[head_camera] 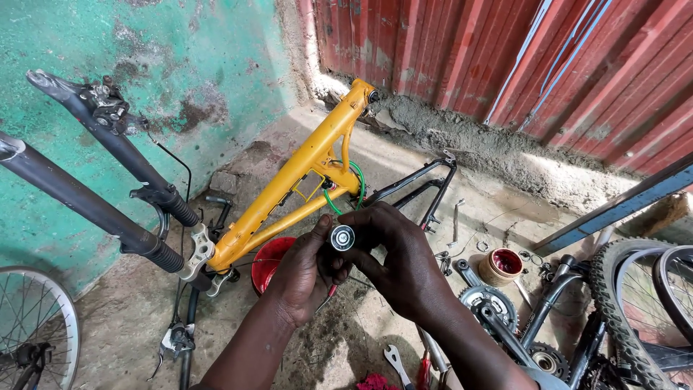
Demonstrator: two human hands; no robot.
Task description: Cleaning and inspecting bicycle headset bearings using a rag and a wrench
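My left hand (303, 274) and my right hand (401, 260) meet in the middle of the view, both pinching a small round metal bearing part (342, 237) with a dark ring and silver centre. Just behind it lies a yellow bicycle frame (303, 166), upside down, with black suspension forks (108, 152) pointing up to the left. A green cable (333, 202) loops near the frame's lower tubes.
A red bowl (268, 263) sits under the frame. A small red-lined tin (502, 266), a crankset with chainring (489, 307), a spanner (395, 361) and loose parts lie on the concrete floor. Wheels stand at right (635, 310) and bottom left (36, 332). Green wall left, red corrugated sheet behind.
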